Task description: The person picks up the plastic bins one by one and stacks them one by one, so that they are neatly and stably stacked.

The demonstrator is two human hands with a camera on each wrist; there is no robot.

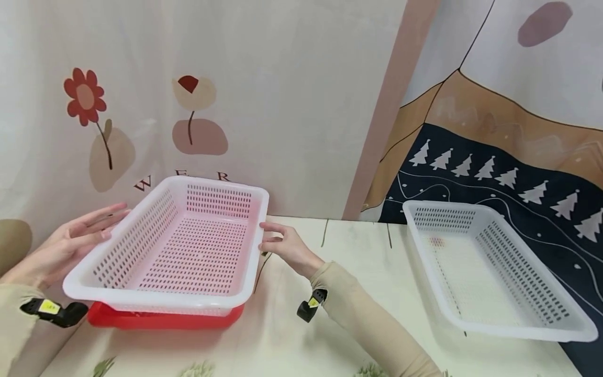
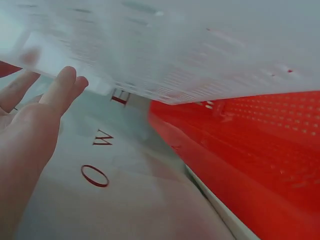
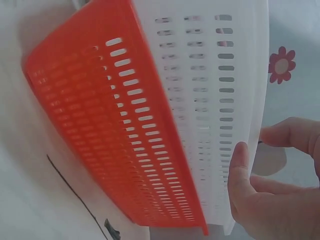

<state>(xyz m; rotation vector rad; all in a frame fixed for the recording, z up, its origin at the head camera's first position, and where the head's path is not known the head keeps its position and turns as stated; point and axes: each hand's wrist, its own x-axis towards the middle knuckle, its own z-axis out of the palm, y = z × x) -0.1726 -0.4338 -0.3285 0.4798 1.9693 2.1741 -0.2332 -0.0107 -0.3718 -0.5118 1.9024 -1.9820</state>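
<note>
A white perforated plastic basket [image 1: 198, 256] sits raised and tilted above a red perforated basket [image 1: 160, 320], its lower part partly inside the red one. My left hand [image 1: 77, 243] holds the white basket's left rim, fingers fairly straight; a fingertip shows faintly through the rim in the left wrist view. At the opposite rim, my right hand [image 1: 289, 246] pinches the edge between thumb and fingers, as the right wrist view also shows. Most of the red basket is hidden from the head view; its perforated side [image 3: 115, 125] appears in the right wrist view.
Another white basket [image 1: 476, 283] stands on the right of the light tabletop [image 1: 358, 283]. Behind the table hangs a pale printed curtain [image 1: 282, 104] with flowers and letters. A dark cloth with white trees [image 1: 485, 167] hangs at the back right.
</note>
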